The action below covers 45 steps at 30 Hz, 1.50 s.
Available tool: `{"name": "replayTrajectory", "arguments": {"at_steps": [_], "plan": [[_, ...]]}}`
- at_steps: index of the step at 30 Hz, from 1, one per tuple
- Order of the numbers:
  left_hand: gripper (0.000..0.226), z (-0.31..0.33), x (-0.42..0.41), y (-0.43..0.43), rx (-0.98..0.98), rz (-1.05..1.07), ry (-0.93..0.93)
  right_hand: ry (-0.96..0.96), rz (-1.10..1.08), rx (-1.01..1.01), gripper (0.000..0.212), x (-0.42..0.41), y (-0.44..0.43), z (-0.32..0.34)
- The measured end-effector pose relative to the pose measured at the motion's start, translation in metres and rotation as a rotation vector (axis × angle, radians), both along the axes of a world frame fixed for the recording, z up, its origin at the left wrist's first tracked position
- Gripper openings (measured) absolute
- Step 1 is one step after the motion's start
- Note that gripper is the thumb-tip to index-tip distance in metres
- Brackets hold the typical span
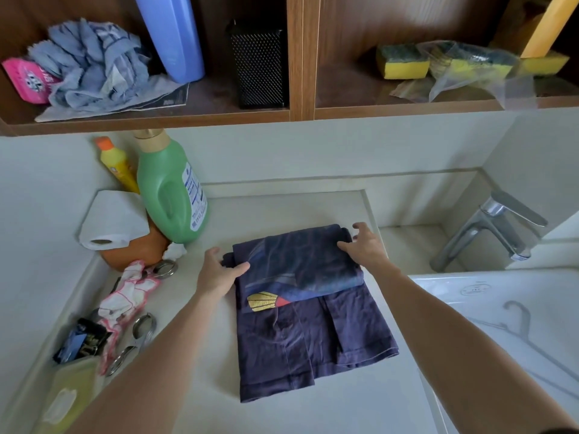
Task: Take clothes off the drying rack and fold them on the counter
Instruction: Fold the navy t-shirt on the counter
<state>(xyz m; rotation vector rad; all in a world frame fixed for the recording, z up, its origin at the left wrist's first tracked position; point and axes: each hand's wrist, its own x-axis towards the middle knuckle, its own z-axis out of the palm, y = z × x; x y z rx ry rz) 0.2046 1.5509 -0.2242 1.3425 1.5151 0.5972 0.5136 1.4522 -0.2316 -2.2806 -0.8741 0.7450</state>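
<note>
A dark navy T-shirt (313,333) with a yellow and red print lies on the pale counter (200,383), its upper part folded down over the lower part. My left hand (217,274) grips the fold's left edge, thumb on top of the cloth. My right hand (365,245) holds the fold's far right corner, thumb on the cloth and fingers spread over the edge. No drying rack is in view.
A green detergent bottle (170,195), a yellow bottle (117,164), a paper roll (112,219) and an orange tub stand at the back left. Scissors (134,343), a pink-edged rag (125,299) and packets lie along the left edge. A sink with hanger (520,327) and tap (498,227) is at right. Shelves hang overhead.
</note>
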Motion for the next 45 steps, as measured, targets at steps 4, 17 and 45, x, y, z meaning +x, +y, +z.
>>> {"name": "replayTrajectory", "arguments": {"at_steps": [4, 17, 45], "plan": [[0.075, 0.0, 0.008, 0.01, -0.233, 0.153, -0.19, 0.29, -0.083, 0.022, 0.059, -0.002, 0.015, 0.005], [0.028, 0.042, 0.006, 0.016, -0.116, -0.028, -0.357, 0.59, -0.093, 0.375, 0.041, -0.003, -0.003, 0.049], [0.048, 0.002, 0.011, -0.076, -0.231, 0.176, -0.018, 0.19, 0.046, -0.046, 0.077, -0.033, -0.028, -0.004]]}}
